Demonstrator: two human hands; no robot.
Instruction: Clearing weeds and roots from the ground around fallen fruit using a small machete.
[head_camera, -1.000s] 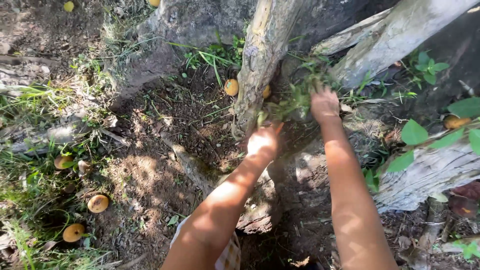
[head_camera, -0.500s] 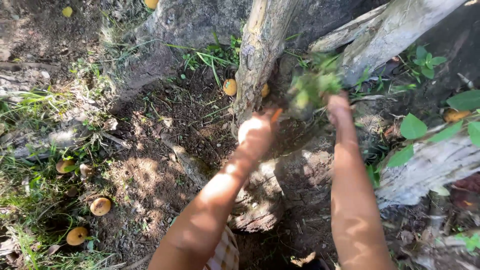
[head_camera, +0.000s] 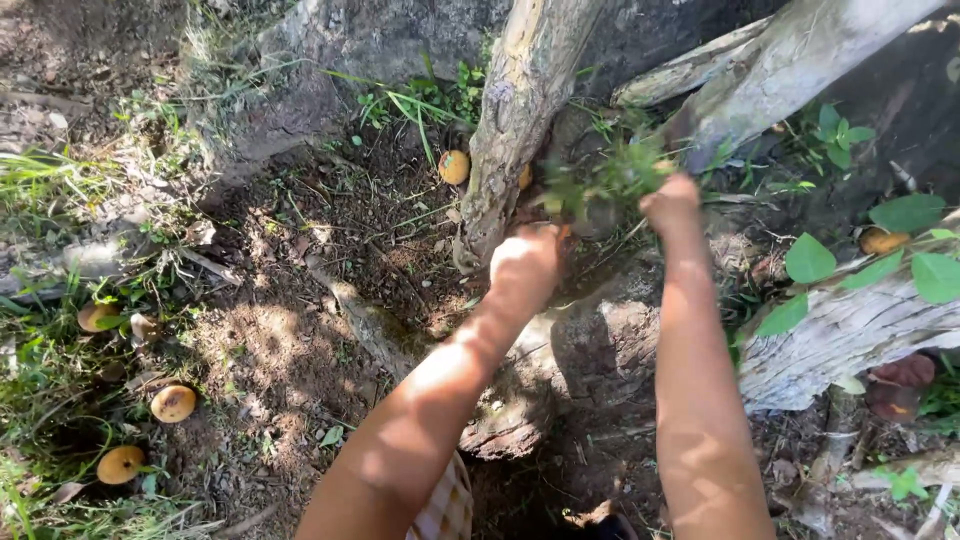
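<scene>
Where trunk (head_camera: 520, 110) crowds left hand (head_camera: 525, 265), right hand (head_camera: 672, 205) grips weeds (head_camera: 610, 180)

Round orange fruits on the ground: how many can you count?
6, perhaps more hidden: three at left, one beside the trunk, one partly behind it, one among leaves at right.

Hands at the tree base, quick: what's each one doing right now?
Left hand: closed in a fist by the trunk; contents hidden.
Right hand: closed on a green weed clump.
</scene>
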